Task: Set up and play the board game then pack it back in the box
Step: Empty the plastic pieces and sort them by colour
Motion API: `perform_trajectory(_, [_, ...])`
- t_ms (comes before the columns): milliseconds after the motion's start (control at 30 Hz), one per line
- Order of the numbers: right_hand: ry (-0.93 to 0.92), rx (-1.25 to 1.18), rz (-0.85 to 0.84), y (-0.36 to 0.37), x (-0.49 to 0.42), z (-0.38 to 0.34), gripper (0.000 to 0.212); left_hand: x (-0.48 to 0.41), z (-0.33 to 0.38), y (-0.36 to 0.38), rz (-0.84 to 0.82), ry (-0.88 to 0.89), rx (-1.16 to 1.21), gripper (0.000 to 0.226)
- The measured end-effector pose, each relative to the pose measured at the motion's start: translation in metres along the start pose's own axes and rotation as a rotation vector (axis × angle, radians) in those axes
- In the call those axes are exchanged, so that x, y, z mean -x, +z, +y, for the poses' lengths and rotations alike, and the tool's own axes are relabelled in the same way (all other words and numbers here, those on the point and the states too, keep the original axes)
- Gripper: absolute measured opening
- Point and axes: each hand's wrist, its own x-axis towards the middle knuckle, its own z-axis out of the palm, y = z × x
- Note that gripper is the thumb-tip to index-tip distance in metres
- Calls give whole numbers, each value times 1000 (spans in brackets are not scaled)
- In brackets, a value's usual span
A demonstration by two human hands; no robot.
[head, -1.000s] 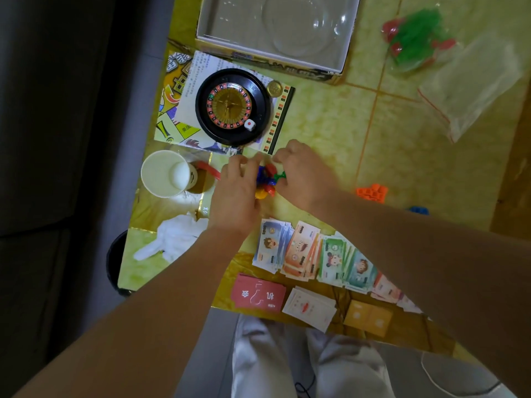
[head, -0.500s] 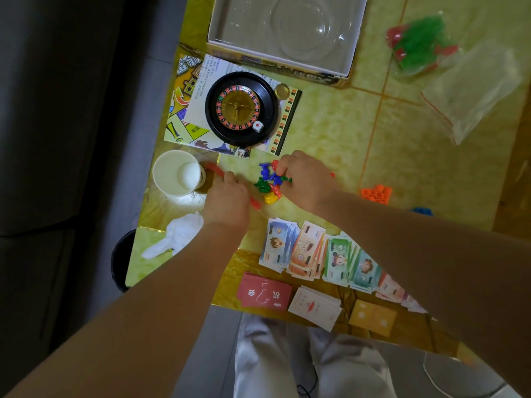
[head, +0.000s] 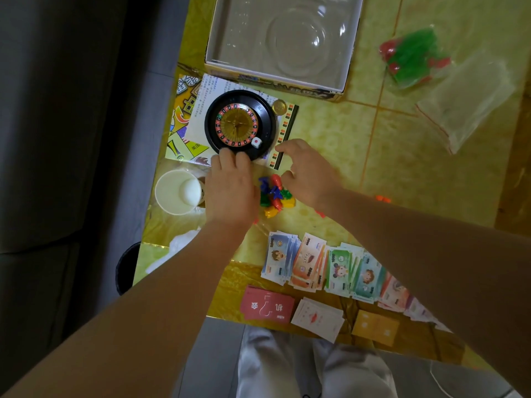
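Table (head: 330,139) with yellow-green cover, seen from above. Both forearms reached in from the near edge.

Left hand (head: 230,188): palm down, fingers extended forward, tips on the near rim of the wheel (head: 240,124). Nothing seen held; could not tell whether the tips pressed or only touched.

Right hand (head: 310,173): fingers spread and loosely curved, holding nothing, tips at the striped near-right edge of the board (head: 186,124). Thumb near the pawns (head: 274,195).

Pawns: small heap of red, blue, green and yellow pieces on the table between the two hands, just beside the left hand.

The black wheel sat on the folded board. White die (head: 256,142) lay on the wheel's near-right rim; gold coin (head: 279,106) just beside the wheel at far right.

Box (head: 281,44): open, beyond the board, clear moulded insert inside.

Money (head: 324,265): fanned stacks in a row near the front, partly under the right forearm. In front of them: red cards (head: 267,304), white cards (head: 317,318), tan cards (head: 375,327), side by side.

Left of the left hand: white cup (head: 178,192); crumpled tissue (head: 184,242) nearer the front. Far right: bag (head: 411,58) of green and red pieces, with a clear flat pouch (head: 465,104) beside it. Orange piece (head: 383,199) beyond the right forearm.
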Motion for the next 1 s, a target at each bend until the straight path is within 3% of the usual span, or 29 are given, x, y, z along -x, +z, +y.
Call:
perform_trajectory(67, [2, 46, -54, -1, -5, 0, 55, -10, -1, -1, 25, 9, 8, 45])
perform_trajectory(133, [5, 101, -105, 1, -8, 0, 54, -18, -1, -3, -51, 3, -37, 53])
perform_trajectory(367, [-85, 67, -196, 4, -8, 1, 42, -15, -8, -1, -191, -40, -47, 47])
perform_trajectory(467, [-68, 95, -142, -5, -10, 8, 54, -15, -5, 1, -124, -46, -43, 41])
perform_trajectory(600, [-81, 134, -238, -16, -14, 19, 54, -20, 8, 0, 43, -95, -78, 33])
perform_trajectory(700, [-66, 93, -139, -27, -13, 31, 56, -24, 21, 2, 78, -12, -11, 40])
perform_trajectory(833, [-12, 230, -57, -48, -9, 63, 67, -32, 47, 7, -130, 93, -34, 64])
perform_trajectory(900, [30, 284, -129, -59, -4, 82, 68, -36, 60, 9, -250, 41, -99, 70])
perform_trajectory(1000, [-33, 284, -238, -73, -1, 106, 62, -40, 81, 7, -280, -38, -243, 69])
